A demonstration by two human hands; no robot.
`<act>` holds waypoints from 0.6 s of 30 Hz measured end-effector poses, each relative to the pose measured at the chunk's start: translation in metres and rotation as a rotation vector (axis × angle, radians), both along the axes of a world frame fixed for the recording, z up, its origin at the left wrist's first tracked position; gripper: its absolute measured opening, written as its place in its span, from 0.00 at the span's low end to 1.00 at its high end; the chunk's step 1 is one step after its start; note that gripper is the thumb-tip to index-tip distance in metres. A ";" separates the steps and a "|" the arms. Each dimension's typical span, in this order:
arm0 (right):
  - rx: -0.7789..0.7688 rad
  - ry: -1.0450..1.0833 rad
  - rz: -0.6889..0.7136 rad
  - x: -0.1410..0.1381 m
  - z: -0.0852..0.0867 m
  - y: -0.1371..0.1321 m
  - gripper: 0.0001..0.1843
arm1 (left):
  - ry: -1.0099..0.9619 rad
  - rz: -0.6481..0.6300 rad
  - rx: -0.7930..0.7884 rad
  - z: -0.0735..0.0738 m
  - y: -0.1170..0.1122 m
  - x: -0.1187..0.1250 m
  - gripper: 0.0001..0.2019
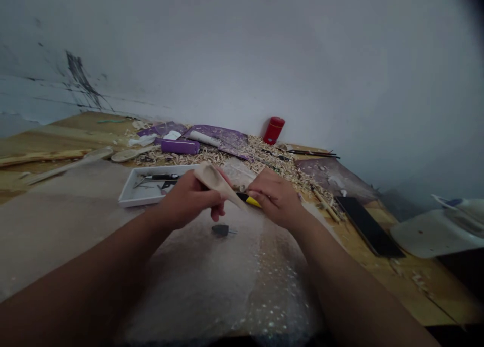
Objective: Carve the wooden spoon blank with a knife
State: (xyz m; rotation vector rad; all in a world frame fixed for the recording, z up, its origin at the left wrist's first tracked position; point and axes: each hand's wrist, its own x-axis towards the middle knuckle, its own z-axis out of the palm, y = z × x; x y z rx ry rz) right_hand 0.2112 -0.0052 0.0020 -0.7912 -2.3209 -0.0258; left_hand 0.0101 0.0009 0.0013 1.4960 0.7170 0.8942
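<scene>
My left hand point(189, 198) is closed around a pale carved wooden piece point(216, 181) that tapers to a point toward the right. My right hand point(275, 195) is closed on a tool with a yellow and black handle point(249, 199), held against the tapered end of the wood. Both hands hover over a grey sheet point(196, 276) covering the table. A small dark object point(221, 230) lies on the sheet just below the hands.
A white tray point(130, 195) with small tools sits behind my left hand. Wood shavings point(264, 160), a purple case point(180, 146), a red canister point(274, 130) and wooden spoons point(68, 166) lie farther back. A black phone point(368, 225) and a white object point(434, 231) are at the right.
</scene>
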 end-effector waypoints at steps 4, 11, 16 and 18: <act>0.049 0.101 -0.023 -0.011 -0.006 -0.007 0.08 | 0.247 0.056 0.126 0.000 -0.002 0.004 0.08; 0.103 0.171 -0.010 -0.023 -0.015 -0.012 0.09 | 0.375 0.091 0.350 -0.005 -0.004 0.007 0.06; 0.108 0.157 -0.009 -0.022 -0.018 -0.011 0.08 | 0.398 0.101 0.364 -0.004 -0.005 0.008 0.06; 0.120 0.144 0.013 -0.022 -0.018 -0.011 0.07 | 0.369 0.099 0.325 -0.004 -0.004 0.007 0.07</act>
